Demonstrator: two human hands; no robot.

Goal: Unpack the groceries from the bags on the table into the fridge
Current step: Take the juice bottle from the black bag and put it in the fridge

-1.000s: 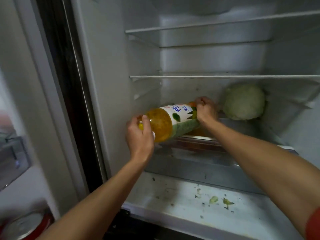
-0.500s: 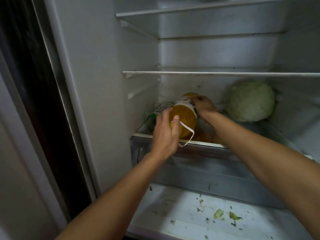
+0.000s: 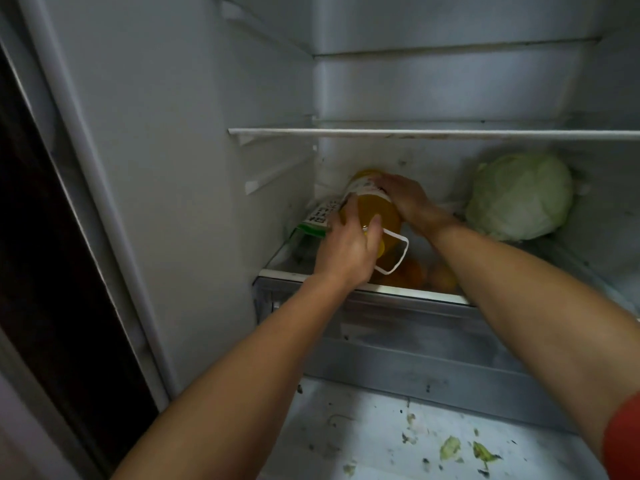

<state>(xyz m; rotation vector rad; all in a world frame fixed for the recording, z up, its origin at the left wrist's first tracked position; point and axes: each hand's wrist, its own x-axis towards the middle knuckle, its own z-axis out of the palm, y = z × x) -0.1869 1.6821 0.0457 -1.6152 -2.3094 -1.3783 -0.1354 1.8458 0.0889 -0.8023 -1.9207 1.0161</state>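
Note:
A large bottle of yellow oil (image 3: 375, 211) with a white label and a white carry handle lies on its side on the fridge's lower glass shelf (image 3: 377, 289), its base pointing to the back. My left hand (image 3: 346, 247) grips its neck end at the front. My right hand (image 3: 405, 199) presses on its upper side near the label. A green and white packet (image 3: 317, 221) lies just left of the bottle. A pale green cabbage (image 3: 517, 195) rests at the back right of the same shelf.
A white wire-edged shelf (image 3: 433, 134) spans the fridge above the bottle. Orange fruit (image 3: 412, 275) shows through the glass in the drawer (image 3: 415, 341) below. Cabbage scraps (image 3: 464, 448) litter the fridge floor. The dark door seal (image 3: 52, 271) stands at the left.
The bottle has swung from lying crosswise to pointing into the fridge, and both hands have pushed it deeper onto the shelf. My view has moved closer.

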